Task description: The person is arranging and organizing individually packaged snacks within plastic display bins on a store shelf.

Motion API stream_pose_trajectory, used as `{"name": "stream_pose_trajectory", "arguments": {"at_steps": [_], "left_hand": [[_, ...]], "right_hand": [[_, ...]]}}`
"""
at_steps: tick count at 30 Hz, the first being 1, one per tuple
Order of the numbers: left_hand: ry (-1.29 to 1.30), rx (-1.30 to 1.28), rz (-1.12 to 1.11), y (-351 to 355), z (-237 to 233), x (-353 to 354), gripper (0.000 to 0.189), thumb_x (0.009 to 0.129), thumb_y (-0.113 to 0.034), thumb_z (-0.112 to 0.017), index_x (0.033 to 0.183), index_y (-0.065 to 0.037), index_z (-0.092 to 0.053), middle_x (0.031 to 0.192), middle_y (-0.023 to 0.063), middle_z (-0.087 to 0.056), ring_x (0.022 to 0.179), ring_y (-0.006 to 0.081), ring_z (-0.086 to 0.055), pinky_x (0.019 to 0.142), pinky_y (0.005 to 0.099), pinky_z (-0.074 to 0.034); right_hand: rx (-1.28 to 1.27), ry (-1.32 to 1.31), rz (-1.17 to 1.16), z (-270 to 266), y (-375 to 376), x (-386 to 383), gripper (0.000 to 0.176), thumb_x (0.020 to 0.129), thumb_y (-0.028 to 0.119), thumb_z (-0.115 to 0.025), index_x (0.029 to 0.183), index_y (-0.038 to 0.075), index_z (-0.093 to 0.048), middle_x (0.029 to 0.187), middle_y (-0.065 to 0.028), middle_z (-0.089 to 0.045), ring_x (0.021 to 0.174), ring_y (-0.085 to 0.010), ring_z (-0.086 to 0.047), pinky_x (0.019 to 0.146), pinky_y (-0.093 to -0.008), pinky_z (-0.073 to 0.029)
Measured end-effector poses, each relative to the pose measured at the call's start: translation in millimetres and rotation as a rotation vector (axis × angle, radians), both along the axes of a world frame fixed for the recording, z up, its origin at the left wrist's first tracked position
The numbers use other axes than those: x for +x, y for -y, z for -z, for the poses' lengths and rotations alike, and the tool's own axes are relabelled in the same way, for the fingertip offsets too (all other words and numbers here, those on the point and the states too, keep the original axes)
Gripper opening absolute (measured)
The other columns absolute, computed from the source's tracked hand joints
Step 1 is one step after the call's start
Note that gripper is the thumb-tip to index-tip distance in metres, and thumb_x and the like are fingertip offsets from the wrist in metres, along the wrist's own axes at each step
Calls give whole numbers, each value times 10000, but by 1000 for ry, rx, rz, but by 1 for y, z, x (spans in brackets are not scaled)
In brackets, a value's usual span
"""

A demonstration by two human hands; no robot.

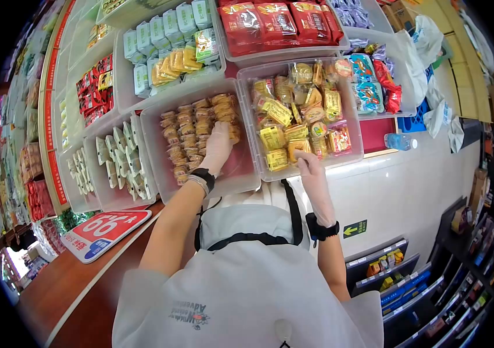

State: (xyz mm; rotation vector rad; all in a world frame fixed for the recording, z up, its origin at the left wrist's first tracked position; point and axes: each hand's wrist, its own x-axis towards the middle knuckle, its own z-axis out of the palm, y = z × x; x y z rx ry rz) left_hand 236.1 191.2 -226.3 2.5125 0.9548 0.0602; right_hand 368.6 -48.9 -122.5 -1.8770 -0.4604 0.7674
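My left hand [218, 149], in a clear glove, reaches into a translucent bin [155, 124] of small wrapped round cookies [189, 136]. Its fingers are closed on a cookie pack [231, 132] near the bin's right side; the fingertips are partly hidden. My right hand [315, 182], also gloved, is at the front edge of the neighbouring bin [358, 130]. Its fingertips are bent together on a yellow snack packet [298, 149] among mixed yellow packets [276, 110]. A black band is around each wrist.
Behind are bins of red bags [279, 23] and green-white packs [168, 29]. White packets [122, 153] fill a bin at left, beside a red price sign [105, 232]. A water bottle [399, 141] stands at right; dark shelves [395, 278] are at lower right.
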Motion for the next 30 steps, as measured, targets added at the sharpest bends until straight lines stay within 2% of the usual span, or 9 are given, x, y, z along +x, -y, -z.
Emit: {"name": "stream_pose_trajectory", "arguments": {"at_steps": [7, 11, 13, 14, 19, 22, 24, 27, 30], "left_hand": [[-77, -27, -22, -3, -14, 6, 410, 734, -140, -724, 1043, -20, -482, 1036, 187, -504, 940, 373, -577, 742, 445, -510], [58, -89, -143, 1, -47, 13, 330, 783, -128, -657, 1049, -37, -484, 1043, 158, -506, 943, 348, -580, 764, 433, -494], [128, -147, -155, 3, -64, 15, 313, 796, -128, -643, 1057, -42, -491, 1042, 145, -511, 930, 326, -586, 769, 424, -489], [196, -208, -165, 5, -73, 16, 297, 810, -128, -628, 1065, -48, -498, 1041, 131, -516, 917, 305, -592, 774, 415, -484], [337, -325, -141, 22, -121, 25, 271, 833, -121, -617, 1077, -45, -526, 1019, 116, -544, 855, 259, -593, 759, 380, -484], [388, -380, -111, 28, -137, 30, 253, 841, -101, -611, 1076, -40, -540, 1005, 116, -557, 835, 247, -593, 750, 365, -485], [417, -404, -79, 34, -147, 34, 245, 844, -89, -607, 1076, -35, -546, 1002, 117, -563, 830, 243, -594, 746, 360, -486], [414, -470, -36, 46, -160, 41, 242, 848, -29, -593, 1089, -29, -574, 1028, 90, -571, 891, 208, -573, 804, 317, -467], [484, -284, 183, 61, -172, 47, 313, 802, -7, -612, 1111, -38, -579, 1103, 113, -586, 1072, 280, -538, 930, 356, -424]], "right_hand": [[2, 81, -78, -10, -11, 17, 218, 922, 56, -505, 1109, -18, -589, 1057, -154, -603, 990, -252, -578, 866, -316, -445], [-64, 284, -35, 3, -17, 49, 271, 877, 49, -543, 1139, -14, -572, 1069, -176, -583, 1007, -308, -558, 887, -359, -441], [-94, 612, 33, 8, -25, 68, 352, 850, 73, -619, 1187, 1, -550, 1034, -141, -569, 915, -247, -534, 840, -347, -443], [-128, 548, 94, 13, -31, 75, 422, 830, 102, -653, 1215, -3, -517, 1104, -159, -543, 978, -287, -518, 872, -371, -437], [-184, 629, 107, 35, -47, 100, 434, 790, 141, -712, 1154, -16, -536, 1096, -164, -557, 1026, -296, -534, 886, -368, -442], [-106, 443, 135, 28, -49, 102, 385, 773, 125, -716, 1086, -40, -564, 1006, -189, -595, 945, -294, -573, 838, -369, -469], [-72, 273, 136, 31, -42, 105, 313, 766, 108, -720, 1021, -24, -596, 964, -162, -616, 860, -249, -593, 780, -343, -483], [5, 425, 108, 32, -32, 99, 261, 772, 61, -702, 1011, 0, -618, 941, -134, -618, 835, -226, -591, 751, -325, -483], [118, 631, 29, -3, -34, 79, 290, 778, 13, -672, 1065, 23, -625, 903, -116, -623, 819, -217, -593, 730, -324, -484]]}}
